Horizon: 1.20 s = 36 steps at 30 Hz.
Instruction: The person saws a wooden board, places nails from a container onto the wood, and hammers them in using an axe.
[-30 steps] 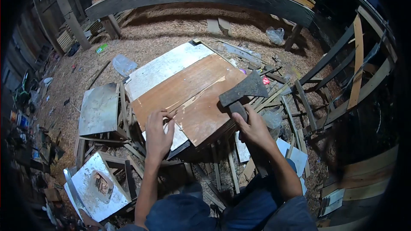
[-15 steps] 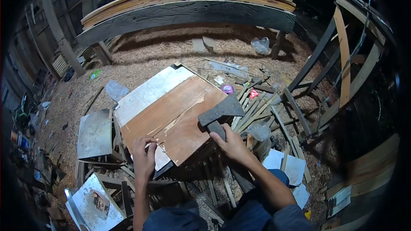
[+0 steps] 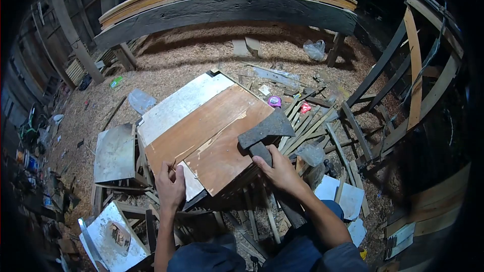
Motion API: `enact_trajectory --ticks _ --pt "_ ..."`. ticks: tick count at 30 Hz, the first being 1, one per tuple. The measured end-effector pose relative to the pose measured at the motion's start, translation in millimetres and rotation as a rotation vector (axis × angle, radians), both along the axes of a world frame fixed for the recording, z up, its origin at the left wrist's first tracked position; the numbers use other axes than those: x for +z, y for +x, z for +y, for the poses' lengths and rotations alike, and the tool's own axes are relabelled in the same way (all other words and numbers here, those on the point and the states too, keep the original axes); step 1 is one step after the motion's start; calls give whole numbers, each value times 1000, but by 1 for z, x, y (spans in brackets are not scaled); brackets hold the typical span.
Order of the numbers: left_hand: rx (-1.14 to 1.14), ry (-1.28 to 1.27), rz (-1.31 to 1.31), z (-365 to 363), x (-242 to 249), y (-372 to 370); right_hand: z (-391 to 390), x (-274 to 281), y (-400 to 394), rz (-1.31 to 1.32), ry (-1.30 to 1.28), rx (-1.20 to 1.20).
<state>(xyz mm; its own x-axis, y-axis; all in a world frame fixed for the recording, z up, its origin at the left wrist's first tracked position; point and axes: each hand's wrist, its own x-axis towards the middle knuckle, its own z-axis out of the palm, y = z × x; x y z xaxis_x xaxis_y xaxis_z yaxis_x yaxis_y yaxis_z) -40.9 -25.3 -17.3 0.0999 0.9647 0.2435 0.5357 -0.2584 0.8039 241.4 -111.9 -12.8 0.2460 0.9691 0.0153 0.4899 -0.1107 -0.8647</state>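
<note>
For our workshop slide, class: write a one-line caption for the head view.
Right hand holds a hatchet over a wooden board; left hand steadies its near edge.

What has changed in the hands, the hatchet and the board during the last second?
The left hand slid from flat on the brown board back to its near edge, where the fingers now pinch a loose pale strip. The right hand kept its grip on the hatchet, whose head stays at the board's right edge. The board itself did not visibly shift.
</note>
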Motion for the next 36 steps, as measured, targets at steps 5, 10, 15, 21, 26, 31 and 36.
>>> enact_trajectory --ticks 5,10,15,21,26,31,36 --pt "-59 87 151 5 -5 -6 0 1 1 7 -7 4" --pt "-74 110 197 7 -8 -6 -1 16 -1 64 -126 -12" --pt "-24 132 173 1 -5 -2 0 6 0 20 -39 8" --pt "-92 209 -5 9 -22 -6 -1 9 -1 43 -51 12" --pt "-136 79 12 6 -13 -9 0 6 1 77 -58 17" --pt "-148 35 -207 3 -25 -14 0 6 2 61 -33 27" --pt "-92 38 -77 2 -27 -22 1 6 3 56 -107 10"
